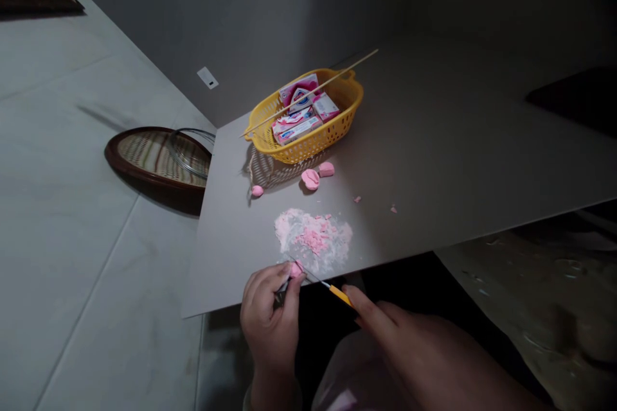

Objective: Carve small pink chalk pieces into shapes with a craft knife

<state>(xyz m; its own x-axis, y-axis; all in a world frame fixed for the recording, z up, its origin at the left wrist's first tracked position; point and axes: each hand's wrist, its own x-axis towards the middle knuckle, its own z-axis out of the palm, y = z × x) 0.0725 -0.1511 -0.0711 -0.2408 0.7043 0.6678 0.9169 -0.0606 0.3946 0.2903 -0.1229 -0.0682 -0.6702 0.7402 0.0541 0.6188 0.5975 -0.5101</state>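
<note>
My left hand [270,305] pinches a small pink piece of soap [295,270] between thumb and fingers at the table's front edge. In my right hand [380,318] is a knife with a yellow handle [340,295], and its thin blade lies against the soap. Pink shavings and pale powder [315,237] are spread on the table just beyond my hands. Farther back sit two larger pink soap chunks, one rounded [310,180] and one blockier [326,169]. A small pink oval piece [257,191] with a string lies to their left.
A yellow plastic basket [308,153] with several pink-and-white soap boxes [301,115] stands at the back of the grey table [231,237]. A thin wooden stick [357,64] rests across its rim. A brown-rimmed woven seat [144,164] is beyond the left edge.
</note>
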